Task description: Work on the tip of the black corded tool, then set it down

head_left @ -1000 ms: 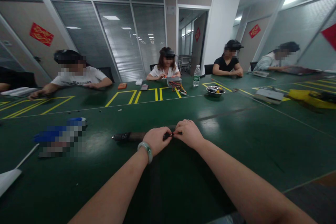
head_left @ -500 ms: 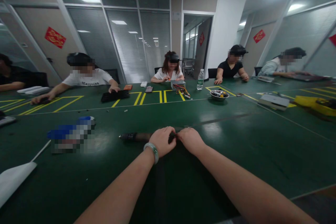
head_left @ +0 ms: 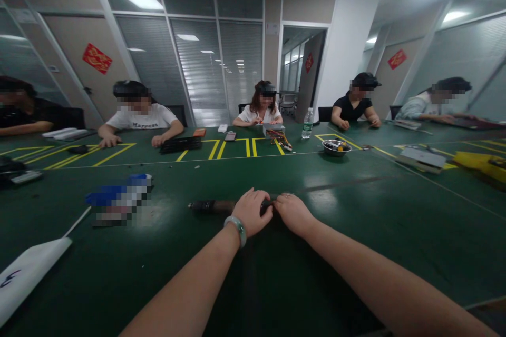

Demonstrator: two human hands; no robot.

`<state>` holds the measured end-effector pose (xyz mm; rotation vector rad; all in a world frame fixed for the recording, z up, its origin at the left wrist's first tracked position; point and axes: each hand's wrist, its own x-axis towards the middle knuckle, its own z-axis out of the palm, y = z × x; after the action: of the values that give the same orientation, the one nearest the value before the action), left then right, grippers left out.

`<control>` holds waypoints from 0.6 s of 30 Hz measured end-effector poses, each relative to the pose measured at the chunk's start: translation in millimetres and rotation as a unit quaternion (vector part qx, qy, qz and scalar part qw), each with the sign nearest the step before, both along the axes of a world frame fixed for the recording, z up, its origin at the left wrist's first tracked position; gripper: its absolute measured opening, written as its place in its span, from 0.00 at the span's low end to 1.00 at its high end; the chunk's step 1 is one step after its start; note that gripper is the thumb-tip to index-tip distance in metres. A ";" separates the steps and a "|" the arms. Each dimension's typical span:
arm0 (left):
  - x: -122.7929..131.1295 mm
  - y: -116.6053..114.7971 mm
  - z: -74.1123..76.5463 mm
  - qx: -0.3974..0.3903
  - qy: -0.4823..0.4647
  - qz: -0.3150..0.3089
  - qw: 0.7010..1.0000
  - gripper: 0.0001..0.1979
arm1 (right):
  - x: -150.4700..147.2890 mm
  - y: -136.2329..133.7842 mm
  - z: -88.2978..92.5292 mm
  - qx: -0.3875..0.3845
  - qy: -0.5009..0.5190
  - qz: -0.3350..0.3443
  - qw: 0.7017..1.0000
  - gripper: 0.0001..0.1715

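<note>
A long dark rod-like tool point(head_left: 209, 206) lies across the green table point(head_left: 356, 231) in front of me, its left end sticking out past my hands. My left hand point(head_left: 253, 212), with a pale green bangle on the wrist, is closed over the tool's middle. My right hand point(head_left: 293, 212) grips the tool right beside it, fingertips meeting the left hand's. The part of the tool under both hands is hidden.
A blurred blue and white object point(head_left: 118, 199) lies to the left, a white sheet point(head_left: 27, 274) at the near left edge. Across the table several seated people work, with a water bottle point(head_left: 308, 123), a metal bowl point(head_left: 336, 147), a wire bundle point(head_left: 281, 139) and a black keyboard point(head_left: 180, 144).
The view has swung left, so everything shifts right in frame. My hands stay together on the tool. The person in the white shirt has laid a black keyboard on the table.
</note>
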<state>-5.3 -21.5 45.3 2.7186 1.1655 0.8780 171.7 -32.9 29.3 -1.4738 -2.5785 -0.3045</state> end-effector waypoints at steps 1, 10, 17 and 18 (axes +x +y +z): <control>-1.0 -0.4 0.6 0.004 -0.008 -0.007 1.000 0.09 | 2.1 2.7 0.9 -0.005 -0.001 -0.007 1.000 0.13; -8.9 2.0 -0.5 -0.006 -0.021 -0.046 0.999 0.13 | 120.0 9.3 12.0 -0.028 -0.009 -0.213 0.977 0.16; -6.9 3.7 -2.5 -0.032 0.005 -0.097 0.995 0.14 | 316.6 -70.4 -14.0 -0.038 0.021 -0.448 0.893 0.18; -6.6 3.7 -2.5 -0.037 0.010 -0.099 0.994 0.14 | 340.3 -85.8 -19.8 -0.021 0.039 -0.479 0.877 0.18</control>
<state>-11.9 -17.8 42.8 2.7279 0.8909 0.7669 512.0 -118.8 9.5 -2.5988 -1.5847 -0.2737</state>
